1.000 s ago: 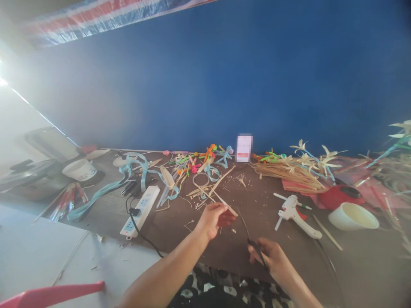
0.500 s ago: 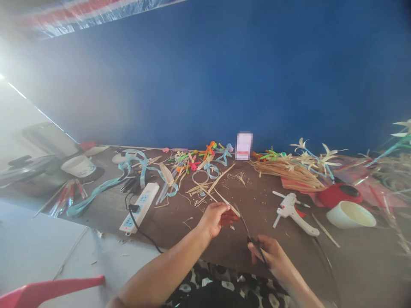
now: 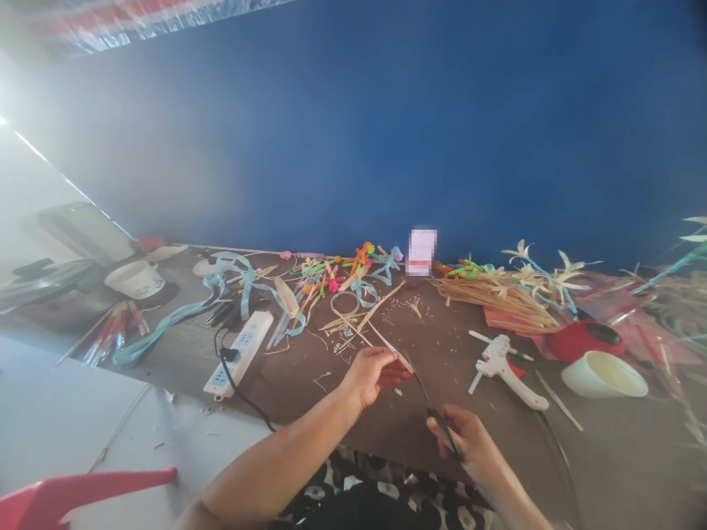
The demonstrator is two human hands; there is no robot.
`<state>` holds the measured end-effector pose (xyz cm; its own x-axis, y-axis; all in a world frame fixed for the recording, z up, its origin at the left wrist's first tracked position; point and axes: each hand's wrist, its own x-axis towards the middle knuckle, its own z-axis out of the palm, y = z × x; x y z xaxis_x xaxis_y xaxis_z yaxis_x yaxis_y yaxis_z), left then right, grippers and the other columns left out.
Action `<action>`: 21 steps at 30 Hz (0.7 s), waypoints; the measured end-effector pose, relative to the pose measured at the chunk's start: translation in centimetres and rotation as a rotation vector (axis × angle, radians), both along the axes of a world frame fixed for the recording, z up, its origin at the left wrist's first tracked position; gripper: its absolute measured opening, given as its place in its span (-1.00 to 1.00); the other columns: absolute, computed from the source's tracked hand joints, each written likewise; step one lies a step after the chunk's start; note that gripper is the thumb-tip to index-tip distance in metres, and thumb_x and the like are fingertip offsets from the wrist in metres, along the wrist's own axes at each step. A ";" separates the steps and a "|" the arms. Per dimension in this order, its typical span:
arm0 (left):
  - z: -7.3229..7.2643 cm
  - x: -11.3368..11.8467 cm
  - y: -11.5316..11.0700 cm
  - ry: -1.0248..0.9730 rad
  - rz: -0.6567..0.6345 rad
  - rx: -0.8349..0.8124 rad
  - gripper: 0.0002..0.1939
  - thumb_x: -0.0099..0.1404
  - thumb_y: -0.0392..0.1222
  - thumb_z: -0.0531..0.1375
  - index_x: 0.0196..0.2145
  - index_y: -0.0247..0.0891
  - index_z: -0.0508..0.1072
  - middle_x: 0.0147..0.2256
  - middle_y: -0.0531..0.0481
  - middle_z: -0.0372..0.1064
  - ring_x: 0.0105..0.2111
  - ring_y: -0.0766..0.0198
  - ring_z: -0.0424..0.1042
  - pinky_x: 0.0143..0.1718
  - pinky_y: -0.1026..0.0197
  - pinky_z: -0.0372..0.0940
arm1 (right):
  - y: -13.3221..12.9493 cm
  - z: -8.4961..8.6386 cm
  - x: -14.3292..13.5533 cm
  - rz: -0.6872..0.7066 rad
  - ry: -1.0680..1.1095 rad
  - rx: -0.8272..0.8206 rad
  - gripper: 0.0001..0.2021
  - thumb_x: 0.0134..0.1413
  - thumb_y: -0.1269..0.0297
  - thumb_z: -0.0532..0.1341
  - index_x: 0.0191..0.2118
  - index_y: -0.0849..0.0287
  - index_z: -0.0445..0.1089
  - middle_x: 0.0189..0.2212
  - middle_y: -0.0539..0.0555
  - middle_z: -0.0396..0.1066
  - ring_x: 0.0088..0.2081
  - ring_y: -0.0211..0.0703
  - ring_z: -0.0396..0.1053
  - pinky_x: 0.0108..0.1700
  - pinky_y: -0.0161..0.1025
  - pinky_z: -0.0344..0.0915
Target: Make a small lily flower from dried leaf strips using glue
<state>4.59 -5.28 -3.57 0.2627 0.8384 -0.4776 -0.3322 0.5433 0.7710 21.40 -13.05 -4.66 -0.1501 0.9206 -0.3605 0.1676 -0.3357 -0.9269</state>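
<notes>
My left hand point(image 3: 371, 375) pinches a thin pale straw-like strip point(image 3: 405, 362) between thumb and fingers, its other fingers curled below. My right hand point(image 3: 462, 436) grips a pair of scissors point(image 3: 442, 428) by the dark handles. The slim blades point up and left, and their tips meet the end of the strip beside my left fingertips. Whether the blades have cut through it is too small to tell. Beyond my left hand lie a curled pale strip point(image 3: 338, 296) and several loose cut pieces on the dark tabletop point(image 3: 436, 324).
A white hot glue gun point(image 3: 505, 368) and a white cup point(image 3: 605, 374) lie to the right, near a bundle of dry straw point(image 3: 505, 298). To the left are a power strip point(image 3: 240, 355) with its black cord and a light-blue ribbon point(image 3: 160, 327). Colourful pipe-cleaner shapes point(image 3: 361, 258) line the back.
The scissor blades look closer together at the strip's end, and less of the blade reaches up past it. Both hands stay almost in place; the view has shifted slightly.
</notes>
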 end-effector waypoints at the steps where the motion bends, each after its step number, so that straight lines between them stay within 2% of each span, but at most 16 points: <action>1: -0.1 0.0 0.0 0.002 0.000 -0.001 -0.89 0.02 -0.26 0.14 -0.50 -0.39 0.36 -0.54 -0.09 0.41 -0.50 0.23 0.44 -0.60 0.37 0.22 | 0.0 -0.3 0.0 -0.002 -0.007 -0.007 -0.63 -0.25 -0.03 0.18 -0.69 0.17 0.13 -0.84 -0.13 0.12 -0.73 -0.39 0.01 -0.64 -0.40 -0.09; 6: -0.2 0.0 0.2 0.006 -0.006 -0.024 -0.87 0.01 -0.22 0.16 -0.50 -0.37 0.33 -0.53 -0.09 0.41 -0.48 0.21 0.44 -0.61 0.37 0.21 | -0.1 -0.9 0.4 0.014 -0.008 -0.011 -0.64 -0.16 -0.01 0.15 -0.64 0.18 0.12 -0.81 -0.11 0.15 -0.69 -0.38 0.03 -0.59 -0.39 -0.05; 10: 0.1 -0.5 0.5 0.024 -0.025 -0.028 -0.85 0.00 -0.18 0.16 -0.50 -0.35 0.34 -0.52 -0.06 0.41 -0.49 0.22 0.43 -0.63 0.36 0.21 | -0.1 -0.5 1.2 0.099 0.068 -0.001 -0.70 -0.08 0.04 0.11 -0.53 0.21 0.20 -0.74 -0.07 0.23 -0.62 -0.35 0.10 -0.53 -0.39 0.00; 15: 1.2 -1.7 1.8 0.112 -0.155 0.049 -0.85 0.00 -0.19 0.14 -0.53 -0.36 0.37 -0.56 -0.04 0.41 -0.51 0.27 0.42 -0.61 0.37 0.19 | 0.3 0.9 2.9 0.258 -0.019 -0.060 -0.66 -0.15 -0.02 0.13 -0.57 0.21 0.20 -0.78 -0.08 0.22 -0.67 -0.37 0.06 -0.59 -0.39 -0.07; 18: 1.7 -2.0 2.5 0.174 -0.251 0.066 -0.82 0.00 -0.17 0.13 -0.56 -0.37 0.38 -0.56 -0.06 0.42 -0.50 0.28 0.42 -0.58 0.37 0.20 | 0.6 1.3 3.6 0.294 -0.069 -0.121 -0.64 -0.20 -0.06 0.14 -0.56 0.20 0.19 -0.79 -0.08 0.22 -0.69 -0.38 0.05 -0.62 -0.39 -0.10; 21: 2.0 -1.9 2.8 0.206 -0.284 0.076 -0.82 -0.01 -0.16 0.13 -0.56 -0.36 0.37 -0.56 -0.04 0.42 -0.50 0.28 0.42 -0.57 0.36 0.20 | 0.8 1.2 3.7 0.306 -0.082 -0.158 -0.63 -0.22 -0.06 0.14 -0.57 0.18 0.16 -0.79 -0.10 0.20 -0.70 -0.39 0.05 -0.63 -0.40 -0.10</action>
<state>2.64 -2.52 -1.62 0.3949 0.7813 -0.4834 -0.0101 0.5298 0.8481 25.08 -12.21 -3.42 -0.3753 0.7691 -0.5173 0.3548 -0.3964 -0.8467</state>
